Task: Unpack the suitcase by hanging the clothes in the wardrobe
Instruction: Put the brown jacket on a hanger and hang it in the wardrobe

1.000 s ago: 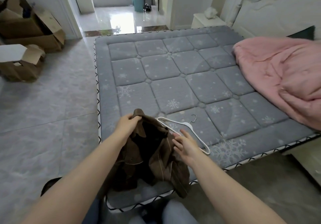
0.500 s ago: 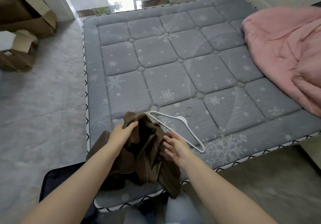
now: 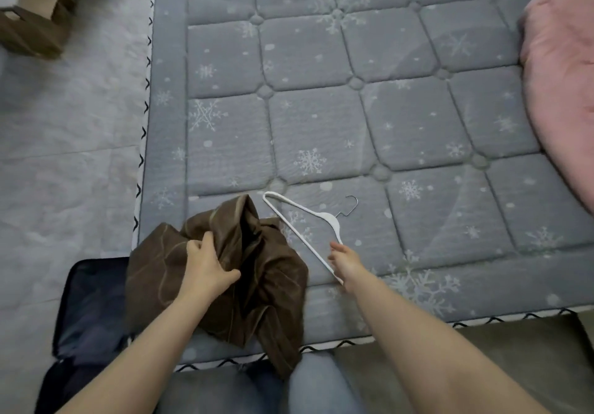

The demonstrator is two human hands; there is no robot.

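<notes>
A crumpled brown garment (image 3: 257, 285) lies on the near corner of the grey quilted mattress (image 3: 353, 108), part of it hanging over the edge. My left hand (image 3: 205, 269) grips its bunched fabric from above. A white plastic hanger (image 3: 308, 230) with a metal hook lies flat on the mattress just right of the garment. My right hand (image 3: 345, 259) touches the hanger's near arm; its fingers are curled at the bar, and whether they close round it is hard to tell. The open dark suitcase (image 3: 86, 310) sits on the floor at lower left.
A pink duvet (image 3: 562, 85) is heaped on the mattress's right side. Cardboard boxes (image 3: 35, 21) stand on the tiled floor at upper left. My legs in jeans (image 3: 321, 388) are at the mattress's near edge. The wardrobe is out of view.
My right hand left the brown garment and moved right onto the hanger. My left hand shifted lower on the garment, which spread out on the mattress. The camera tilted down.
</notes>
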